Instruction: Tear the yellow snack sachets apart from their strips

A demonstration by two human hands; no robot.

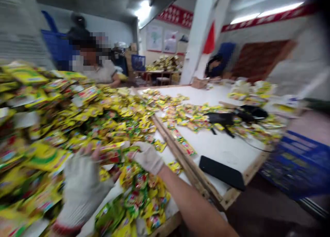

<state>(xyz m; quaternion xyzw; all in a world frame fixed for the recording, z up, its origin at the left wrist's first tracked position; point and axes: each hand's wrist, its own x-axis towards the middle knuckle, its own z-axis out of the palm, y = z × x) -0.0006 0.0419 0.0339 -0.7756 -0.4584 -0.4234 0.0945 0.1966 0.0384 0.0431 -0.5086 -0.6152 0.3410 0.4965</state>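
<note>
White tabletop, wooden rim; a pair of wooden slats runs diagonally from far centre to the near right edge and splits it in two. Left of the slats: a deep heap of yellow-green sachets, rising toward the left edge. Right of the slats: a thinner scatter of sachets, a black tool with cable lying on it, and a flat black phone near the front rim. Blue crate stands off the right corner. One seated person behind the heap, another at the far side.

Left hand, white knit glove, fingers spread, rests on the heap; motion blur, grip unclear. Right hand, gloved, fingers curled onto a strip of sachets. The strip lies on the near tabletop edge, long axis running from the right hand toward the viewer, its near end over the rim.
</note>
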